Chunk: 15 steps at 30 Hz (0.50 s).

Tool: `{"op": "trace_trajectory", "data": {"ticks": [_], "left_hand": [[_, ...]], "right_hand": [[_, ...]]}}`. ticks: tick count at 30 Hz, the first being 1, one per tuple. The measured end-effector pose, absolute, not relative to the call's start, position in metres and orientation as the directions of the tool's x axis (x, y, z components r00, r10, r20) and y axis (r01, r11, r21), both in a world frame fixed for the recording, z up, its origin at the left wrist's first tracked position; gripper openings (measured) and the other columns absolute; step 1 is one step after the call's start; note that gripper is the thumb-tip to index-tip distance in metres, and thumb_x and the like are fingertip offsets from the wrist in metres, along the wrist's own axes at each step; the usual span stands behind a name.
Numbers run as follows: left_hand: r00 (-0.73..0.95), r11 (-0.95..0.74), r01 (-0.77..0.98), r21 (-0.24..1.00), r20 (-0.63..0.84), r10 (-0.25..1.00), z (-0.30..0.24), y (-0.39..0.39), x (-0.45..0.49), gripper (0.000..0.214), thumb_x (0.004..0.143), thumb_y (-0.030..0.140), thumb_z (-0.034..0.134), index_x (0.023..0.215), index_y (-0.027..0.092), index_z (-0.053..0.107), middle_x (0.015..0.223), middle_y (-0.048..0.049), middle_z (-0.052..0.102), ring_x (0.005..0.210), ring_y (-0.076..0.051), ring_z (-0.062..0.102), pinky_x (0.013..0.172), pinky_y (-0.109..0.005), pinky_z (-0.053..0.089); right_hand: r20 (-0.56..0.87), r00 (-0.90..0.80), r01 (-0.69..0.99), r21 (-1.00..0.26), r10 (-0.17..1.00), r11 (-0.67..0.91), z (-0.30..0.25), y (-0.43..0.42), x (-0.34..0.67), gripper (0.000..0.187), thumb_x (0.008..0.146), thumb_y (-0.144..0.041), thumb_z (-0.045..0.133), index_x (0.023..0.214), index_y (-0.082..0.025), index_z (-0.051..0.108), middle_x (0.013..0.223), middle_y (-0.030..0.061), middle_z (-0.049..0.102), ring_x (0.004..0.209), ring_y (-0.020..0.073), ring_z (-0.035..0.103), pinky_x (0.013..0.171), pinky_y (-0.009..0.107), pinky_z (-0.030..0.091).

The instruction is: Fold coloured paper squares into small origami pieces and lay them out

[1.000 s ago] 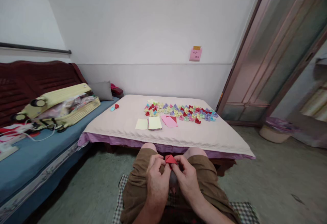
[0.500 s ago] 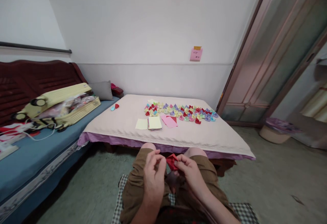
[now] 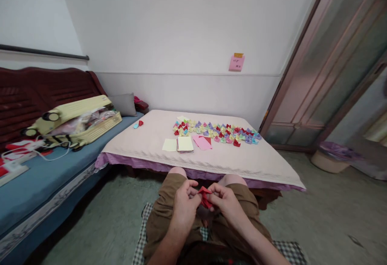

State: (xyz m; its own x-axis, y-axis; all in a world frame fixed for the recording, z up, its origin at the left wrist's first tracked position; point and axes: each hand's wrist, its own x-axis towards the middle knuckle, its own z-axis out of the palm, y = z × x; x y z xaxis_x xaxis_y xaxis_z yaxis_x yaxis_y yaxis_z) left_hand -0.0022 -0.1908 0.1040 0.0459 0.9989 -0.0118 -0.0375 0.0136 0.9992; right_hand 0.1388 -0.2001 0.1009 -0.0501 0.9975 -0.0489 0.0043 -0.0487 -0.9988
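Observation:
Over my lap, my left hand (image 3: 184,204) and my right hand (image 3: 226,201) both pinch a small folded red paper piece (image 3: 205,196) between their fingertips. The paper is partly hidden by my fingers. Ahead on the low table (image 3: 145,144) lie several small folded paper shapes (image 3: 216,131) in red, purple, yellow, green and blue, laid in rows. In front of them sit a stack of paper squares (image 3: 185,144) with a yellow top sheet, a loose yellow sheet (image 3: 169,145) and pink and red sheets (image 3: 202,141).
Two folded pieces, blue and red (image 3: 138,124), lie apart at the table's left. A blue-cushioned wooden sofa (image 3: 36,184) on the left carries an open yellow case (image 3: 75,122). A glass door (image 3: 326,63) stands right, a basin (image 3: 329,158) on the floor beside it.
My hands have shifted slightly up and closer together, turning the red paper, which now looks more narrowly folded. The view has tilted a little to the left.

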Motion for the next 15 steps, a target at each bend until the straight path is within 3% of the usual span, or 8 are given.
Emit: {"op": "trace_trajectory", "data": {"ticks": [7, 15], "left_hand": [[0.022, 0.016, -0.019, 1.000, -0.016, 1.000, 0.1008, -0.1904, -0.0011, 0.027, 0.058, 0.007, 0.059, 0.083, 0.013, 0.063, 0.053, 0.0049, 0.057, 0.051, -0.011, 0.050, 0.051, -0.021, 0.037], [0.079, 0.078, -0.104, 0.991, -0.070, 0.994, 0.0967, -0.1874, -0.0010, 0.028, 0.052, 0.005, 0.056, 0.078, 0.013, 0.062, 0.052, 0.0051, 0.058, 0.047, -0.009, 0.047, 0.047, -0.019, 0.034]], "right_hand": [[0.095, 0.022, 0.200, -0.976, 0.995, 0.089, 0.1026, -0.2019, 0.1357, 0.008, 0.065, -0.016, 0.058, 0.058, -0.018, 0.055, 0.053, -0.0051, 0.050, 0.053, 0.0117, 0.043, 0.052, 0.023, 0.032], [0.107, -0.020, 0.260, -0.959, 0.994, 0.108, 0.1021, -0.2003, 0.1361, 0.011, 0.066, -0.015, 0.060, 0.057, -0.018, 0.055, 0.053, -0.0056, 0.048, 0.053, 0.0117, 0.041, 0.050, 0.023, 0.030]]}}
